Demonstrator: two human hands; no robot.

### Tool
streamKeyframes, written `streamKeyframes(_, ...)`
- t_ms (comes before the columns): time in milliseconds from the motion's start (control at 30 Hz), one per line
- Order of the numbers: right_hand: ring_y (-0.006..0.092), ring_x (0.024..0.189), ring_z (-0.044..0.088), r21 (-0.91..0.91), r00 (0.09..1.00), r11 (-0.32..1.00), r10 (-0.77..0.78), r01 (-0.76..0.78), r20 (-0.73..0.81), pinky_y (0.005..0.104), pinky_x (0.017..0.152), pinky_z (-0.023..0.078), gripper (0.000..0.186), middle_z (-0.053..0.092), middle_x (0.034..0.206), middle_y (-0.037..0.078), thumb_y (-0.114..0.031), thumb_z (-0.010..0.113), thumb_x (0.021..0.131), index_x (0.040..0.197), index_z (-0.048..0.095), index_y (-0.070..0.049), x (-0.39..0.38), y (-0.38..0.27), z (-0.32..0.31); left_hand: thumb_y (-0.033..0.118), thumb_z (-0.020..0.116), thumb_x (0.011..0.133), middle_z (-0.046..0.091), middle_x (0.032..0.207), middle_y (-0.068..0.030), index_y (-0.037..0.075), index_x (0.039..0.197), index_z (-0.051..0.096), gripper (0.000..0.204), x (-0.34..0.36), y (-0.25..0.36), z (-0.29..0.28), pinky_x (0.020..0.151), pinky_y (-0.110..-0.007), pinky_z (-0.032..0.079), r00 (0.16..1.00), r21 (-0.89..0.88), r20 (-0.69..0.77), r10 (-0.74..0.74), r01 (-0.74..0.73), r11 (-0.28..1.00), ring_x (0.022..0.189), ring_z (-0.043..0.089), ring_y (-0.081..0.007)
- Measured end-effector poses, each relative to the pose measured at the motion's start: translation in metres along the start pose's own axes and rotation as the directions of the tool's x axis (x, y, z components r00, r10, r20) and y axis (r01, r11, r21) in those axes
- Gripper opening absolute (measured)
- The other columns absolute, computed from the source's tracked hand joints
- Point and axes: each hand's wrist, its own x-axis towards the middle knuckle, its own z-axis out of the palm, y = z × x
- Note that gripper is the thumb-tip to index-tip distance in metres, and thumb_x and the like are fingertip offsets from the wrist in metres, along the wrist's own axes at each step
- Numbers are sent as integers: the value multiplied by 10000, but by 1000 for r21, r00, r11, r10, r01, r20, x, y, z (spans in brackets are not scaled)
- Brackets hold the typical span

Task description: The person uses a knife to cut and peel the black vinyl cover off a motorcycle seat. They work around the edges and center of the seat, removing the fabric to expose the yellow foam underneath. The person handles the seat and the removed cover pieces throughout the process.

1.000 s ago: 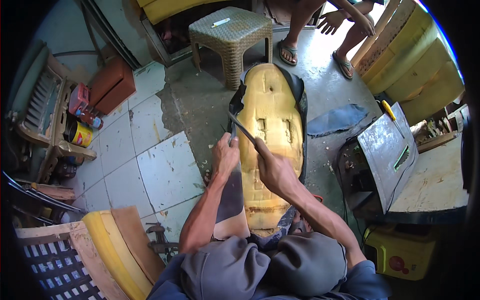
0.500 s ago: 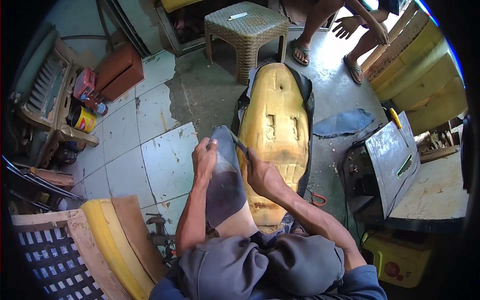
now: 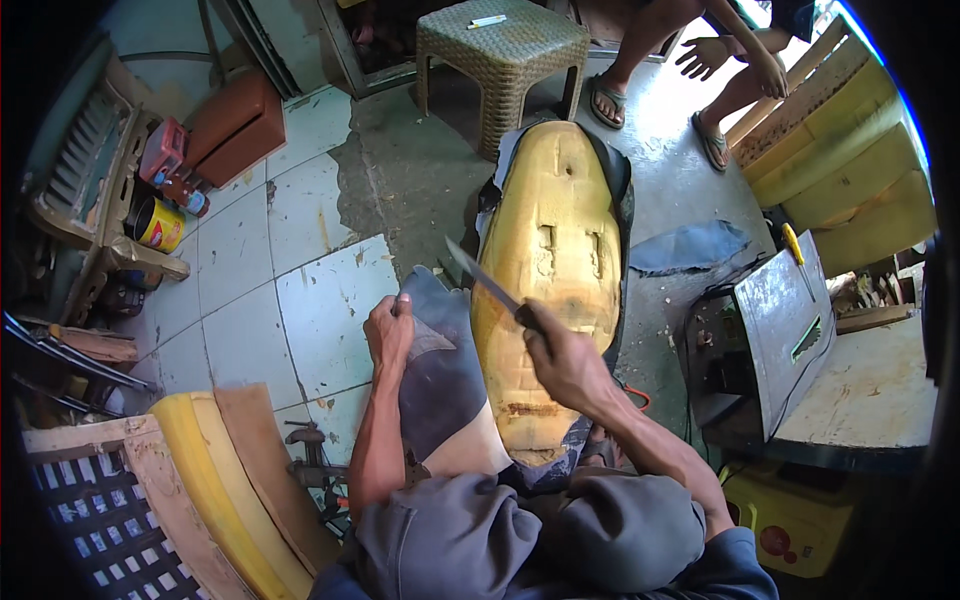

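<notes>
1. My right hand [image 3: 560, 355] has its grip closed around the handle of a knife [image 3: 487, 279], whose blade points toward ten o'clock, angled up and away from me.
2. My left hand [image 3: 388, 330] has its grip pinched on the top edge of a dark cover sheet [image 3: 440, 375], peeled back off the seat and draped toward my lap.
3. The yellow foam seat [image 3: 550, 250] lies lengthwise on the floor at twelve o'clock from my hands, its near end between my knees.
4. A woven stool [image 3: 500, 45] stands beyond the seat's far end.
5. A grey metal box [image 3: 775, 320] sits at three o'clock.
6. Another person's sandalled feet [image 3: 605, 100] show at one o'clock.
</notes>
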Motion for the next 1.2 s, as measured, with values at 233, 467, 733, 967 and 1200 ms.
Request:
streamKeyframes(233,342,783,686,-422,839,902,-160,-90,-519,438,661,534,496,670,964,198,-190,608,971,1439,488,-75,-56,103,-41,325,646,928,682,978,-234,-7,1081,642,366,-2,0,18,842,-505,498,987,315,-84,135,-102,944,951,642,-440)
streamKeyframes(467,375,806,655,-520,800,651,239,-553,-550,475,636,522,574,609,985,156,-224,619,960,1491,434,-108,-163,204,-19,448,771,828,471,1382,-310,-56,1440,383,883,-72,87,26,1061,-573,392,949,246,242,204,-264,933,1315,442,-476)
streamKeyframes(733,414,981,600,-540,792,626,223,-563,-568,516,846,482,547,584,1054,232,-230,608,963,1460,460,-55,-180,247,-5,454,852,744,470,1436,-341,-109,1446,392,1011,-59,7,59,1134,-464,384,813,220,582,-13,-142,965,1358,467,-431)
streamKeyframes(967,481,1256,499,108,818,857,513,-504,-258,491,1072,403,711,524,1313,325,-434,571,968,1502,401,4,-93,190,13,68,666,883,729,1049,-133,-7,1261,645,386,-55,-9,62,818,-381,544,831,-223,544,-120,281,934,893,682,-242)
streamKeyframes(1200,481,1273,492,241,821,863,499,-443,-278,499,1093,383,695,507,1345,340,-471,523,987,1525,386,-53,-52,186,10,-2,613,882,695,1054,-128,-65,1231,613,355,-35,24,-2,801,-326,576,751,-521,655,80,373,768,871,688,-196)
